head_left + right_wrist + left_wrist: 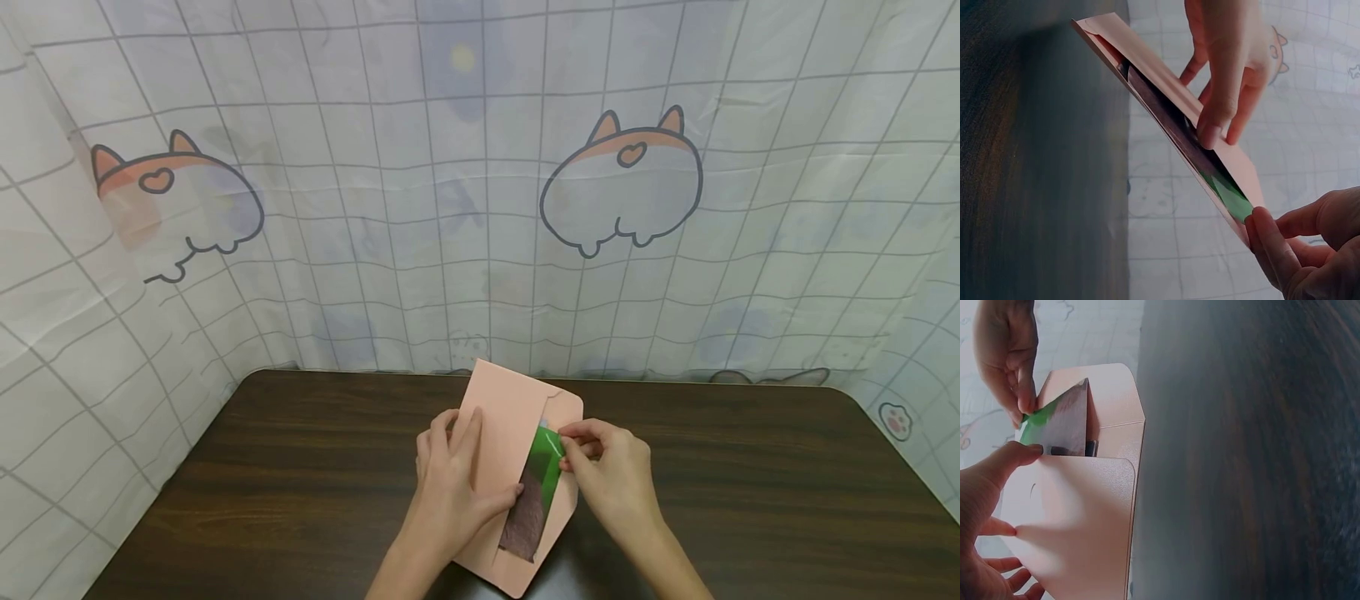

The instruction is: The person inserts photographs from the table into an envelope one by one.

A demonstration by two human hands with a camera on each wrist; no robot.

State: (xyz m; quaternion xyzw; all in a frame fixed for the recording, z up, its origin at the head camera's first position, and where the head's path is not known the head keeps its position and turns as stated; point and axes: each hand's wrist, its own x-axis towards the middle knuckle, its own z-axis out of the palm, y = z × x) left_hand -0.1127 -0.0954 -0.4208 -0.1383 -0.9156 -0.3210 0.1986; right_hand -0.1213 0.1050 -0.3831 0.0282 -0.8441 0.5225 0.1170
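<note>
A pale pink envelope [498, 433] stands tilted over the table, its flap folded back on the right. A glossy green and brown printed sheet [528, 512], perhaps a photo or card, pokes out of its pocket. My left hand [450, 483] holds the envelope, fingers spread on the front panel and thumb at the pocket's edge beside the sheet. With thumb and fingertips, my right hand [611, 471] pinches the sheet's green upper corner. The right wrist view shows the sheet [1179, 134] between the envelope's two layers. The sheet's far side is hidden inside the pocket.
A dark wood-grain table [285, 467] extends under both hands. Behind it hangs a white grid-patterned cloth [420, 208] with cartoon animal drawings, which also closes off both sides.
</note>
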